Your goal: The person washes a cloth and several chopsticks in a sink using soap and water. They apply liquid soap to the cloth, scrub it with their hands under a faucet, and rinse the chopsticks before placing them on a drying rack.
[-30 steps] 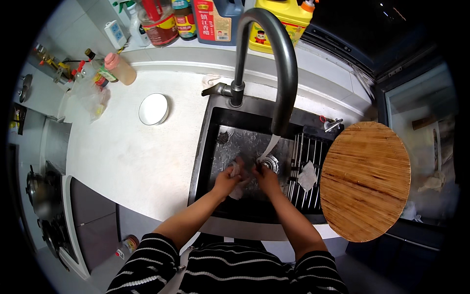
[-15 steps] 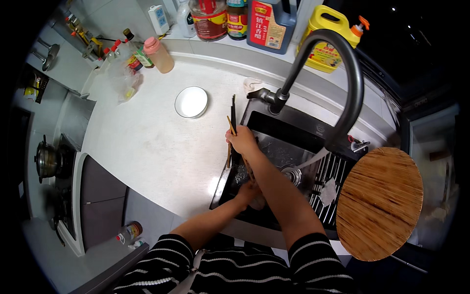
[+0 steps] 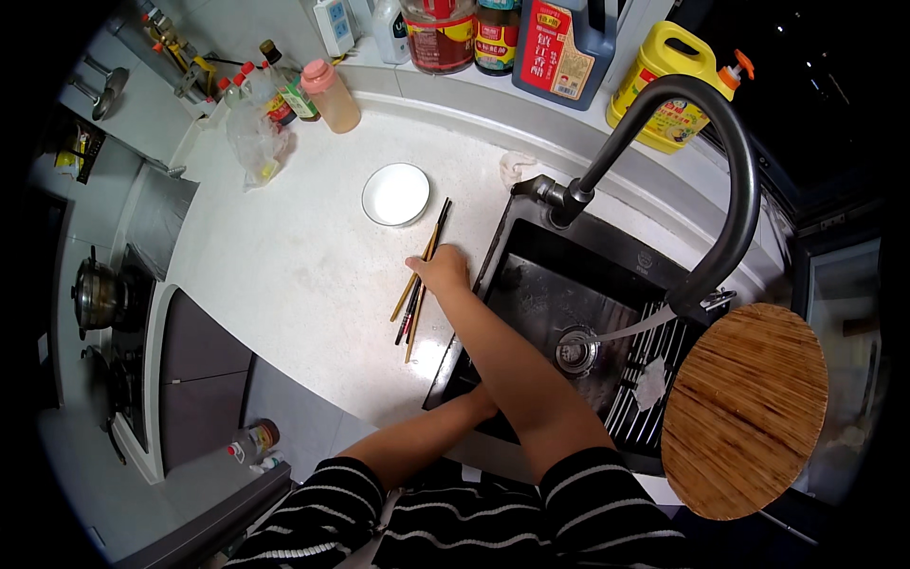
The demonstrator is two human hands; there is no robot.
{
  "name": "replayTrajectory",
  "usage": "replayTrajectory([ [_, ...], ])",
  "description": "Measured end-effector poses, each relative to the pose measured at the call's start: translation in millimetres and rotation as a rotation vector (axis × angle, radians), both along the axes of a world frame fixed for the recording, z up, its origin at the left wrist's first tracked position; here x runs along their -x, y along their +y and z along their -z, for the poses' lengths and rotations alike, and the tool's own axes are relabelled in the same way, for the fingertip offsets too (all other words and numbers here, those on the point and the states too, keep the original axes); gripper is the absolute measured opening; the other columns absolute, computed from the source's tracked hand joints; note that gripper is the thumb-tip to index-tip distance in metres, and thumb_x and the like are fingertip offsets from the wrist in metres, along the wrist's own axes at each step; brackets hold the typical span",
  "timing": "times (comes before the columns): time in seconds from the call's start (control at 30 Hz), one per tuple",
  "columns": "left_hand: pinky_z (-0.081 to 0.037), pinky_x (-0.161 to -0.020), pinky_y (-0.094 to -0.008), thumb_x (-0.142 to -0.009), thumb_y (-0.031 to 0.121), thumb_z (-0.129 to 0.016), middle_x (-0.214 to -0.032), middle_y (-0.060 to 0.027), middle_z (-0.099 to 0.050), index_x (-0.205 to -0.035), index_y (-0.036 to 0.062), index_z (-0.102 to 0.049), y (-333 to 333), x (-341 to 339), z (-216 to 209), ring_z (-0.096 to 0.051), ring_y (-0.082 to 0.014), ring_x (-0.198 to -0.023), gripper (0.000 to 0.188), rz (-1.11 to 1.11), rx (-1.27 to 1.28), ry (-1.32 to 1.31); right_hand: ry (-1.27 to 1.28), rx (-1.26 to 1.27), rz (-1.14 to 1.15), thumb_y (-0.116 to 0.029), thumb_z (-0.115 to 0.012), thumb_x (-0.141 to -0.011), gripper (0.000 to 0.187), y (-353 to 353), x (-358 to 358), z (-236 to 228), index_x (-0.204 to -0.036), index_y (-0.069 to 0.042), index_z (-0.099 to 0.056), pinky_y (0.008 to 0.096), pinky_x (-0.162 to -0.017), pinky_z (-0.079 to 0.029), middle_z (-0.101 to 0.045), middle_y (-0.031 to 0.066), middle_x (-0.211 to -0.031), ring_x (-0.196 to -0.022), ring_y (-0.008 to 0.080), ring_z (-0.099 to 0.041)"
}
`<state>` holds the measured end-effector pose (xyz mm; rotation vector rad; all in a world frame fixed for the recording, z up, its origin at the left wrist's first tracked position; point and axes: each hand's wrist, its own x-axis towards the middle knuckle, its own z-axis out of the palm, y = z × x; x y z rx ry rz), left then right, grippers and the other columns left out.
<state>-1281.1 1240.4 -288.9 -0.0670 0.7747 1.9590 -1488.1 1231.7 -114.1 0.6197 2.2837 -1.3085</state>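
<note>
My right hand is over the counter just left of the sink, closed round a bundle of chopsticks. Some are dark and some light brown; their ends fan out below the hand, close to the counter top. My left hand reaches into the near left part of the sink. The right forearm crosses over it and covers its fingers, so whatever it holds is hidden. A white bowl stands on the counter beyond the chopsticks.
Water runs from the arched black tap toward the drain. A rack with a pale cloth spans the sink's right side. An oval wooden board stands at the right. Bottles and a yellow jug line the back.
My right hand has carried the chopsticks left, from the sink's edge onto the counter. My left hand, partly seen before, is now mostly behind the right forearm. The view has shifted slightly.
</note>
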Motion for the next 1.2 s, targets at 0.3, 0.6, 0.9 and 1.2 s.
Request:
replayTrajectory([
  [0.3,-0.043,-0.085,-0.0343,-0.09,0.031,-0.048,-0.113,-0.0075,-0.053,-0.114,0.0125,-0.05,32.9,43.6,-90.2,-0.053,-0.0175,-0.1,0.03,-0.118,0.082,-0.241,0.671,-0.474,-0.049,-0.031,-0.063,-0.079,0.04,151.8,-165.7,9.3,-0.104,0.001,-0.058,0.0379,-0.078,-0.047,-0.058,0.0152,-0.109,-0.103,0.0302,-0.054],
  [0.6,-0.029,-0.1,-0.0463,-0.094,0.028,-0.034,-0.125,-0.0135,-0.047,-0.124,0.0032,-0.042,102.0,74.0,-143.4,-0.044,-0.0296,-0.116,0.04,-0.093,0.182,-0.371,0.321,0.491,0.653,-0.019,-0.063,-0.08,0.035,218.2,-230.4,43.2,-0.11,-0.002,-0.054,0.0248,-0.073,-0.046,-0.06,0.0068,-0.098,-0.09,0.0182,-0.057],
  [0.9,-0.044,-0.086,-0.0467,-0.086,0.053,-0.043,-0.099,-0.0143,-0.059,-0.105,0.0074,-0.055,98.5,59.6,-27.3,-0.055,-0.0313,-0.093,0.051,-0.019,-0.2,-0.5,0.704,0.066,0.328,-0.013,-0.071,-0.066,0.032,182.6,-225.8,16.3,-0.092,-0.003,-0.056,0.0287,-0.069,-0.047,-0.058,0.0061,-0.086,-0.079,0.0143,-0.056],
  [1.2,-0.044,-0.088,-0.0457,-0.088,0.056,-0.035,-0.105,-0.0132,-0.057,-0.11,0.0065,-0.052,113.7,48.3,-94.0,-0.053,-0.0296,-0.101,0.057,-0.22,0.203,-0.638,0.719,0.231,0.634,-0.015,-0.067,-0.071,0.016,221.7,-233.7,109.8,-0.078,-0.004,-0.057,0.0333,-0.07,-0.047,-0.056,0.0068,-0.091,-0.081,0.0216,-0.056],
])
